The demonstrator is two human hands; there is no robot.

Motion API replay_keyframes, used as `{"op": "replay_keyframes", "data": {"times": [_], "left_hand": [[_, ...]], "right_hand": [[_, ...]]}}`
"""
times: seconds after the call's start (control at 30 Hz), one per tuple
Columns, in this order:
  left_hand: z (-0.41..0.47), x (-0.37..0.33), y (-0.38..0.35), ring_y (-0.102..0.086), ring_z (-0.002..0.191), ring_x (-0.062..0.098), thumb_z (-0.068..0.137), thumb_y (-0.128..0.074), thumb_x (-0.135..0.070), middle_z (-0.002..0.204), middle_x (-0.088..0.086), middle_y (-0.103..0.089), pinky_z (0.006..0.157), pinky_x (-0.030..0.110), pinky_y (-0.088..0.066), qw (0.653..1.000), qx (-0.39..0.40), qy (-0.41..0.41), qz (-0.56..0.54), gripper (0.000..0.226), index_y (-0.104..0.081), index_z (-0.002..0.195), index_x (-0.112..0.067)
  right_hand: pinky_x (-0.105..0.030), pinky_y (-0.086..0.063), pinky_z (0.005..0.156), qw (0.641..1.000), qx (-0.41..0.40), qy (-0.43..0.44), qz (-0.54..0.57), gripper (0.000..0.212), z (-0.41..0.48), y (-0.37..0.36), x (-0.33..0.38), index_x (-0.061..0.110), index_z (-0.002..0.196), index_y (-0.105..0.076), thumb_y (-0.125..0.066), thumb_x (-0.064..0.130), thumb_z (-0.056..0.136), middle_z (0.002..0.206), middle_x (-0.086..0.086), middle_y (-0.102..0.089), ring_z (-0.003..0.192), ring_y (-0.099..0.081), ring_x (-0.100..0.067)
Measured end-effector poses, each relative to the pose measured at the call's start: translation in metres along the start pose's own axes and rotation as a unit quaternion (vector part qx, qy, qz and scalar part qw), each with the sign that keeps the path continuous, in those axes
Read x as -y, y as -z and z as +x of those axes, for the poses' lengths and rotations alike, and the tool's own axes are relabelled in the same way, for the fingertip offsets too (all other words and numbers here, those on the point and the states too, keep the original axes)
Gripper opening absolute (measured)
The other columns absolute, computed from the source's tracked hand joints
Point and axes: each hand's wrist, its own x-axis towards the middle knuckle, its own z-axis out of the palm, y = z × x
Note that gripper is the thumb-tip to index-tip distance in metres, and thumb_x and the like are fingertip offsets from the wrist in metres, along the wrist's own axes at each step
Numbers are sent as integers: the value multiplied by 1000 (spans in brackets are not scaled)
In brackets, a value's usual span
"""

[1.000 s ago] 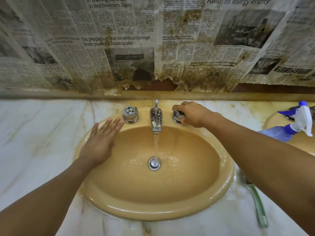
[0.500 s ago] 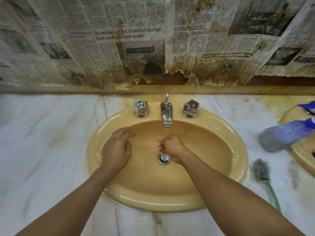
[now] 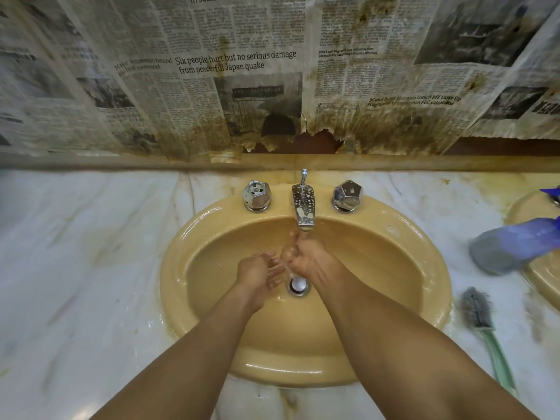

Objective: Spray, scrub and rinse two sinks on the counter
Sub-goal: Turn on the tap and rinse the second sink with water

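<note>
A yellow oval sink (image 3: 169, 283) sits in the marble counter, with a chrome spout (image 3: 303, 207) between two chrome knobs (image 3: 256, 195) (image 3: 347, 195). Water runs from the spout. My right hand (image 3: 309, 257) is under the stream with its fingers curled and blurred, holding nothing. My left hand (image 3: 259, 275) is cupped beside it, fingers relaxed and almost touching the right hand, above the drain (image 3: 298, 284). The second sink (image 3: 542, 286) shows only its edge at the far right.
A blue spray bottle (image 3: 512, 247) lies blurred across the second sink's rim. A scrub brush (image 3: 478, 310) with a green handle lies on the counter (image 3: 75, 268) right of the sink. Stained newspaper (image 3: 212, 86) covers the wall behind.
My right hand left the right knob and came under the running spout. My left hand slid from the sink's left rim into the basin, next to the right hand.
</note>
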Motion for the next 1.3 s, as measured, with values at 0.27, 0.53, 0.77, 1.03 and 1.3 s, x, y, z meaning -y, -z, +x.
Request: {"op": "replay_keyframes", "data": {"times": [0.27, 0.53, 0.77, 1.03, 1.3], "left_hand": [[8, -2, -25, -69, 77, 29, 104, -43, -3, 101, 18, -75, 65, 36, -56, 995, 14, 64, -79, 25, -67, 107, 2], [4, -12, -56, -63, 64, 19, 99, -40, 14, 77, 12, -65, 58, 30, -58, 995, 78, 63, -16, 25, -61, 104, 0], [7, -13, -50, -61, 64, 20, 100, -47, 13, 74, 11, -68, 50, 25, -54, 992, 106, 43, 62, 23, -69, 101, 3], [4, -8, -34, -65, 63, 18, 98, -50, 13, 84, 14, -69, 60, 26, -60, 978, 102, -26, 178, 22, -70, 96, 3], [1, -40, 33, -66, 80, 20, 98, -64, -29, 85, -7, -65, 68, 31, -48, 722, -43, -364, 587, 9, -70, 93, -26]], "right_hand": [[-48, -64, 63, 972, 98, -53, 206, 33, -31, 34, 6, -10, 120, -63, -45, 15, 108, 103, -26, -71, 98, -68, -38], [-44, -64, 68, 996, 84, 7, 11, 30, -103, 51, 66, -15, 104, -64, -43, 7, 106, 93, -27, -72, 87, -74, -38], [-41, -63, 85, 963, 101, 114, -223, 21, -129, 13, 111, -16, 111, -64, -52, -2, 100, 107, -31, -72, 97, -75, -38], [-33, -63, 77, 954, 24, 177, -241, 20, -107, 23, 104, -11, 106, -68, -51, 0, 102, 107, -26, -72, 93, -72, -32], [-41, -60, 70, 997, 20, -45, -59, 26, -64, 35, 44, -8, 109, -59, -43, 11, 107, 102, -24, -66, 92, -65, -35]]}}
